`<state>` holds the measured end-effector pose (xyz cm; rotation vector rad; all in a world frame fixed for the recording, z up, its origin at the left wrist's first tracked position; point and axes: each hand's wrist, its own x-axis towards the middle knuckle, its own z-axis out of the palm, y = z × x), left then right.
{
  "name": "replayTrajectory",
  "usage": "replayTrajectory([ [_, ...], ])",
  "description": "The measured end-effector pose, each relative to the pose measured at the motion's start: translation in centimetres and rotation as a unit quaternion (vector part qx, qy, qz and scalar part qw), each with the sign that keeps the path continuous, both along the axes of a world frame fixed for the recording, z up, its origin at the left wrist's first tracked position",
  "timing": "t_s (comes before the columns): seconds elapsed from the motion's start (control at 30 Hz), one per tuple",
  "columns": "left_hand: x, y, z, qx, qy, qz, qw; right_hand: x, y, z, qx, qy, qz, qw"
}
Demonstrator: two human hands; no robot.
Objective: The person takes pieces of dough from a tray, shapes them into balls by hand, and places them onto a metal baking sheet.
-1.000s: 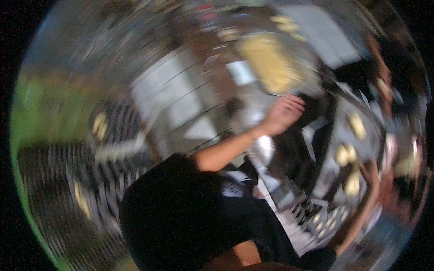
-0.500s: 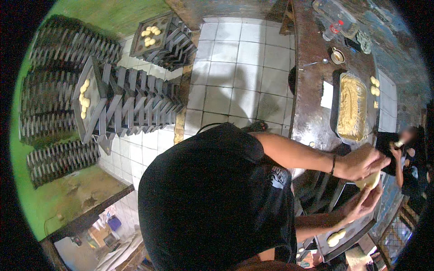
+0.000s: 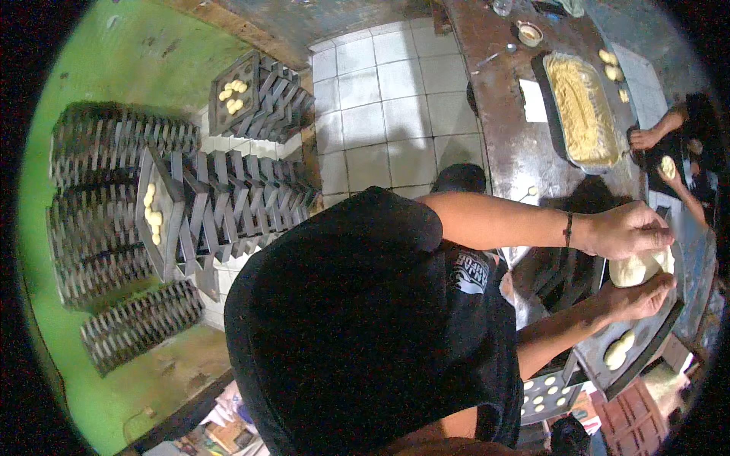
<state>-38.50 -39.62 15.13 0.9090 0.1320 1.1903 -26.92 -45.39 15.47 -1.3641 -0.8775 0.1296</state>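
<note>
Pale, soft dough (image 3: 628, 270) stretches between my two hands at the picture's right. The fingers of my left hand (image 3: 623, 230), with a dark band at the wrist, pinch its upper end. Curled round the lower end is my right hand (image 3: 639, 298). Under and beside my hands lies a dark baking tray (image 3: 589, 351). On it rests a lumpy piece of shaped dough (image 3: 620, 349), close below my right hand. Part of the held dough is hidden behind my fingers.
A clear tub of yellow-brown filling (image 3: 582, 156) stands on the dark table (image 3: 502, 99), near a cup (image 3: 530, 33), a spoon (image 3: 493, 58) and white paper (image 3: 534, 101). Across it another person's hand (image 3: 646, 139) touches the edge. Stacked dark trays (image 3: 175, 220) bear dough pieces at left.
The view has tilted and shifted. Between my hands the dough looks wider and more pulled out. The other person's one hand has come down to the table edge.
</note>
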Motion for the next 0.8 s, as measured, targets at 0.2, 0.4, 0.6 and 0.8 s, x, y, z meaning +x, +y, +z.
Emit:
replayTrajectory([
  [0.2, 4.8, 2.3, -4.2, 0.030, 0.064, 0.035, 0.997, 4.4, 1.0, 0.0, -0.120, -0.041, 0.072, 0.989],
  [0.4, 10.0, 9.3, -11.1, 0.062, 0.132, -0.052, 0.988, 8.7, 4.6, 1.9, -0.272, 0.061, 0.160, 0.947],
  [0.6, 11.5, 17.0, -15.9, 0.438, 0.304, 0.118, 0.838, 17.3, 12.6, -8.9, -0.252, -0.103, 0.175, 0.946],
  [0.8, 6.0, 25.7, -19.2, 0.358, 0.503, 0.070, 0.784, 14.9, 10.2, -34.5, -0.668, -0.203, 0.108, 0.707],
])
